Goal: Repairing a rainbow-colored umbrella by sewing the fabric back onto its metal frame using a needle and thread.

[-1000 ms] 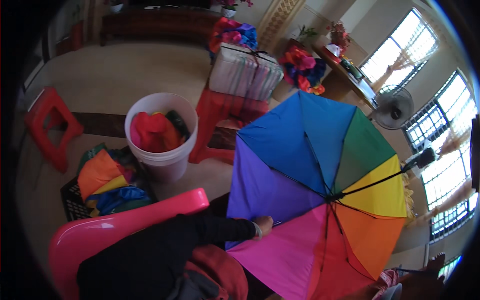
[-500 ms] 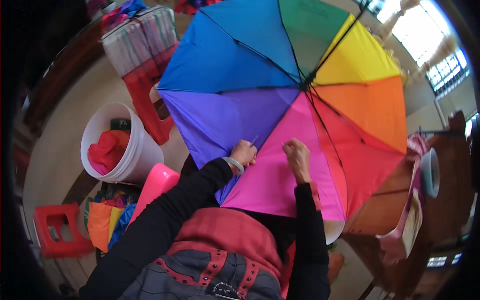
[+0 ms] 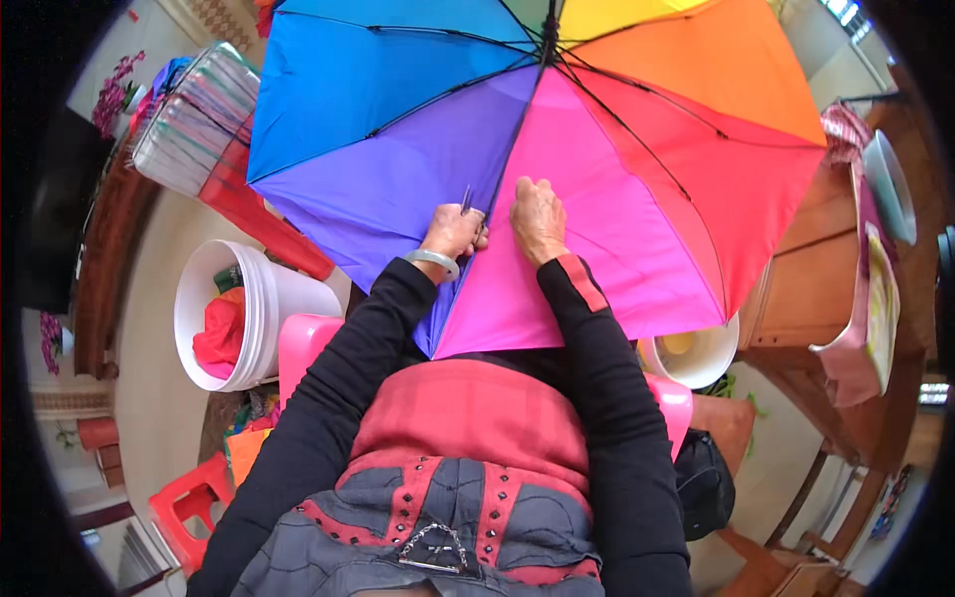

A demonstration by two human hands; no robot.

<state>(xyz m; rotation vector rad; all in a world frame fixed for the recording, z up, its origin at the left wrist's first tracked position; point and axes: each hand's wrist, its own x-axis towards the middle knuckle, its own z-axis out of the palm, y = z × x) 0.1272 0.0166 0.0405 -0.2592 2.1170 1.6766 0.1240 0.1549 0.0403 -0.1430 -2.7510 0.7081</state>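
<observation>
An opened rainbow umbrella [image 3: 637,249] lies with its inner side and black ribs [image 3: 668,167] toward me, its hub [image 3: 548,42] near the top of the view. My left hand [image 3: 456,231] is closed beside the rib between the purple and pink panels. A thin, pointed metal tool [image 3: 467,199] sticks up from its fingers; its exact kind is too small to make out. Over the pink panel, just right of that rib, my right hand [image 3: 538,219] has its fingers curled together. Whatever it pinches, perhaps thread, is hidden.
Left of me stands a white bucket [image 3: 269,318] with red and green cloth inside, near a red stool [image 3: 194,507]. A clear-wrapped bundle [image 3: 199,119] rests behind it. At right are another white bucket [image 3: 711,358], a wooden table [image 3: 806,249] and a black bag [image 3: 704,483].
The view has shifted, so the umbrella sits higher and further left. My right hand has come closer to my left hand and to the rib between the purple and pink panels.
</observation>
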